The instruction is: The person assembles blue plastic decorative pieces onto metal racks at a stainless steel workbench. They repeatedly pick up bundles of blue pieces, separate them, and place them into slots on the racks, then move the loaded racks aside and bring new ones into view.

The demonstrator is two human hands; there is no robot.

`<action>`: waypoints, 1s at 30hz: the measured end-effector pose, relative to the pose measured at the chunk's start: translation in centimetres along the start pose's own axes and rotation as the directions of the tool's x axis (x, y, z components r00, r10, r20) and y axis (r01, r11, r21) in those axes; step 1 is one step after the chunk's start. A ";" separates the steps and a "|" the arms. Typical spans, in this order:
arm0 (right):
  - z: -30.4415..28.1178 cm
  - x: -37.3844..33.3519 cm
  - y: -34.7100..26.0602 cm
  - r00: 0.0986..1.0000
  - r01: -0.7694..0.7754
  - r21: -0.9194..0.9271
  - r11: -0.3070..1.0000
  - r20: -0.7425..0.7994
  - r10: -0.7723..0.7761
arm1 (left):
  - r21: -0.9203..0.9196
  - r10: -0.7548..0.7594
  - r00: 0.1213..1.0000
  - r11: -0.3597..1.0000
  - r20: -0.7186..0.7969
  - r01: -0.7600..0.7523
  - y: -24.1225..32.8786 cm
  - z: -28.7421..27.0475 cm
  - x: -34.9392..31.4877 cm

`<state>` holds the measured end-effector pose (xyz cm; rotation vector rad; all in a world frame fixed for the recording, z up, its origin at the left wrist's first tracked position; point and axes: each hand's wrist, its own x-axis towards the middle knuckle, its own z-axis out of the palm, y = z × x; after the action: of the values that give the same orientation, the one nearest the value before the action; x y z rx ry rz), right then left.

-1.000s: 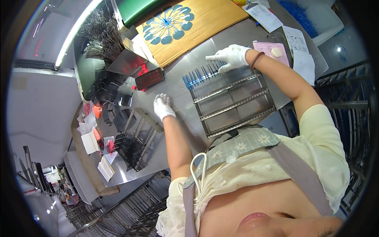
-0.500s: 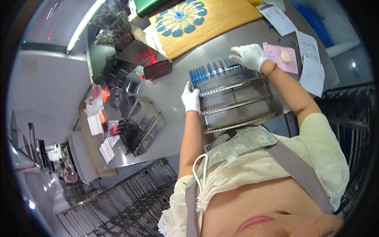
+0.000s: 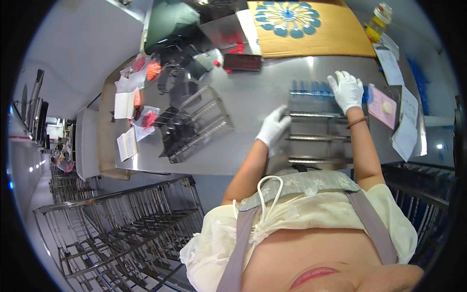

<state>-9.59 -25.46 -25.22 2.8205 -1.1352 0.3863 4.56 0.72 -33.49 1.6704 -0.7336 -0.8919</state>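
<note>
Your metal rack (image 3: 319,137) sits on the bench (image 3: 243,97), with thin blue pieces (image 3: 311,89) standing along its far rail. Your gloved right hand (image 3: 348,91) is at the rack's far right end, over that row; your gloved left hand (image 3: 273,127) is at its left side. I can't tell whether either grip holds anything. Beyond the rack, leftward, lies a dark phone (image 3: 242,62).
</note>
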 end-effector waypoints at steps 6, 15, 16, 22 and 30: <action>0.4 -2.5 -23.3 0.978 0.202 0.161 0.966 -0.079 -0.192 | 0.017 0.116 0.931 0.991 0.345 -0.129 4.7 -19.8 -9.6; 0.3 -10.7 -43.4 0.749 0.546 0.412 0.730 0.151 -0.645 | 0.787 0.119 0.979 0.614 -0.163 0.057 7.7 -51.0 -3.1; 0.2 -11.3 -43.1 0.747 0.546 0.440 0.713 0.129 -0.652 | 0.877 0.102 0.993 0.481 -0.064 0.007 6.6 -51.4 -1.5; -2.0 -15.9 -42.0 0.732 0.407 0.415 0.814 0.385 -0.562 | 0.968 -0.157 0.985 0.250 0.072 -0.031 0.6 -48.4 4.0; -2.0 -18.2 -41.5 0.734 0.325 0.472 0.820 0.421 -0.533 | 0.041 0.003 1.000 0.999 0.030 -0.004 11.3 -56.4 0.1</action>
<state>6.02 17.04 -27.10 3.5312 -0.3963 -0.2962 51.87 26.43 -13.28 1.6948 -0.7799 -0.9064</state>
